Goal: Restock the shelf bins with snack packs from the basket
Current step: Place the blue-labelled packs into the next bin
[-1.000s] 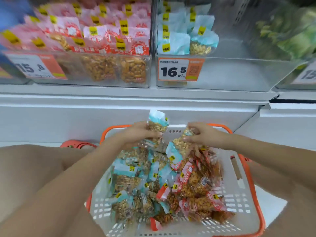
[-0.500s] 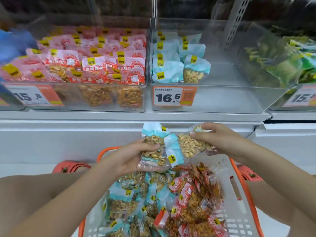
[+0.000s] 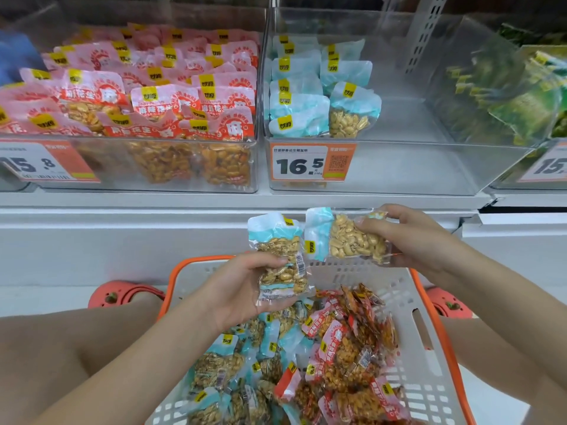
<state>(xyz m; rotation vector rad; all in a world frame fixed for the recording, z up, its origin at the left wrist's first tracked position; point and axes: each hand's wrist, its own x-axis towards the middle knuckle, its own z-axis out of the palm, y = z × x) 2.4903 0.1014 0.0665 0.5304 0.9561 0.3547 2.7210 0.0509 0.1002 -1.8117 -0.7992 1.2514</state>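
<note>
My left hand [image 3: 242,289] grips an upright blue peanut pack [image 3: 280,256] above the white basket with an orange rim [image 3: 429,342]. My right hand [image 3: 408,237] pinches a second blue peanut pack [image 3: 343,237], held sideways just right of the first. Both packs hover below the shelf edge, in front of the clear middle bin [image 3: 399,167], which holds several blue packs [image 3: 306,96] on its left side. The basket contains several blue packs [image 3: 221,369] on the left and red packs [image 3: 346,354] on the right.
The left bin [image 3: 159,167] is full of red peanut packs. A bin of green packs [image 3: 515,96] stands at the right. Price tags 16.5 [image 3: 311,162] and 15.8 [image 3: 46,164] hang on the bin fronts. Orange shoes [image 3: 125,294] flank the basket.
Both hands have lifted their blue packs up out of the basket toward the shelf. The view has tilted up, so the bins appear larger and lower.
</note>
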